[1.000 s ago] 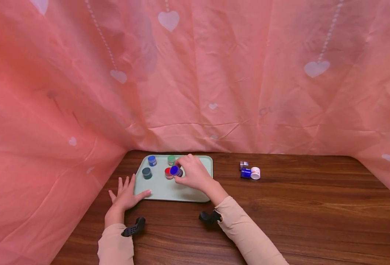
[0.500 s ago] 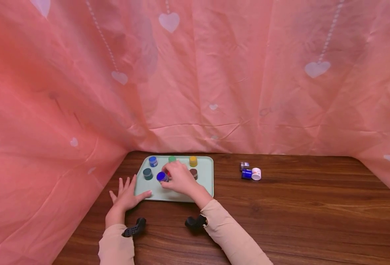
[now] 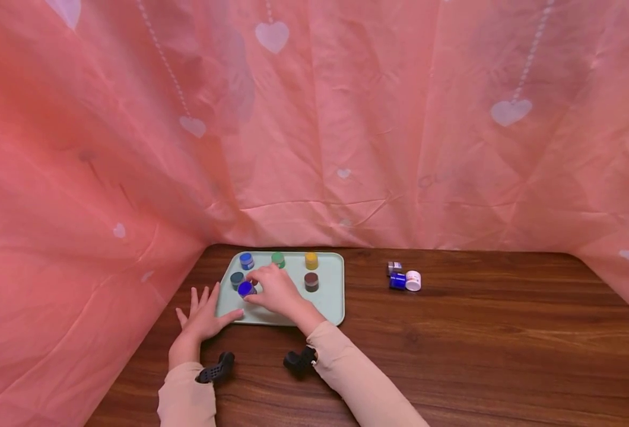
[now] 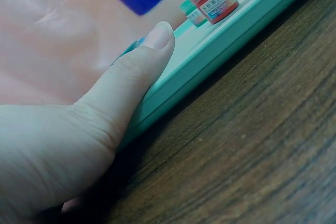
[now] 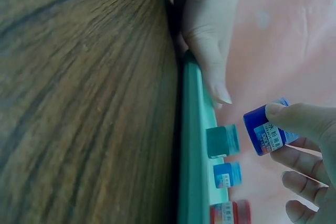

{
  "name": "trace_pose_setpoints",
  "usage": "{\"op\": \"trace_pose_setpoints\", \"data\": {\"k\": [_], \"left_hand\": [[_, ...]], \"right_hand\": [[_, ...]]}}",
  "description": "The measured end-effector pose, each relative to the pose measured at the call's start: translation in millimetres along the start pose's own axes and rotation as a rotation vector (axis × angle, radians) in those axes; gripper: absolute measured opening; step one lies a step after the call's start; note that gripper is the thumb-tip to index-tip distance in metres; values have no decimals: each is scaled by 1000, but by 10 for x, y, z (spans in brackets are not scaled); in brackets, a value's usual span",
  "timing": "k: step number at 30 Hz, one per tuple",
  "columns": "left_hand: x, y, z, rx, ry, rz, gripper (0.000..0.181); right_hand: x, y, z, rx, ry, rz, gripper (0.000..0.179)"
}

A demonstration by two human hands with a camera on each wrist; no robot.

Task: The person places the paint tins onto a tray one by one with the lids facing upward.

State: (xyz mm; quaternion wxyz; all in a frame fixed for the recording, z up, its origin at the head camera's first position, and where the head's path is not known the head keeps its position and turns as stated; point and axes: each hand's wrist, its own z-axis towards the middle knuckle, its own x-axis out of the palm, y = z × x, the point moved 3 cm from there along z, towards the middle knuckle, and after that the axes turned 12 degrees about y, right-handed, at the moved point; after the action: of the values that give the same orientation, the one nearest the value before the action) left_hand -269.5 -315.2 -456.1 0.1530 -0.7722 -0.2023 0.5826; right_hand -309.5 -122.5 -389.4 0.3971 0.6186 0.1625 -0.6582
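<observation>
My right hand pinches a dark blue paint jar between thumb and fingers, tilted above the left part of the pale green tray. In the right wrist view that jar is clear of the tray, its label showing. My left hand lies at the tray's left front corner, fingers spread, thumb over the rim. On the tray stand a teal jar, a blue jar, a green jar, a yellow jar and a brown jar. A red jar is hidden in the head view by my right hand.
To the right of the tray, on the wooden table, a small grey-labelled jar, a blue jar lying on its side and a white jar form a cluster. A pink curtain hangs behind and at the sides.
My right hand has carried the dark blue jar leftward across the tray, from beside the red jar to just in front of the teal jar. My left hand stays in place.
</observation>
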Motion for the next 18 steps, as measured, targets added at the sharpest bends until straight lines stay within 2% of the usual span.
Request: {"op": "trace_pose_setpoints", "data": {"k": [12,18], "left_hand": [[-50,7,-16,12,9,14,114],[-58,30,-69,15,19,13,115]], "right_hand": [[98,97,189,-19,65,-68,34],[163,152,255,-21,102,-44,34]]}}
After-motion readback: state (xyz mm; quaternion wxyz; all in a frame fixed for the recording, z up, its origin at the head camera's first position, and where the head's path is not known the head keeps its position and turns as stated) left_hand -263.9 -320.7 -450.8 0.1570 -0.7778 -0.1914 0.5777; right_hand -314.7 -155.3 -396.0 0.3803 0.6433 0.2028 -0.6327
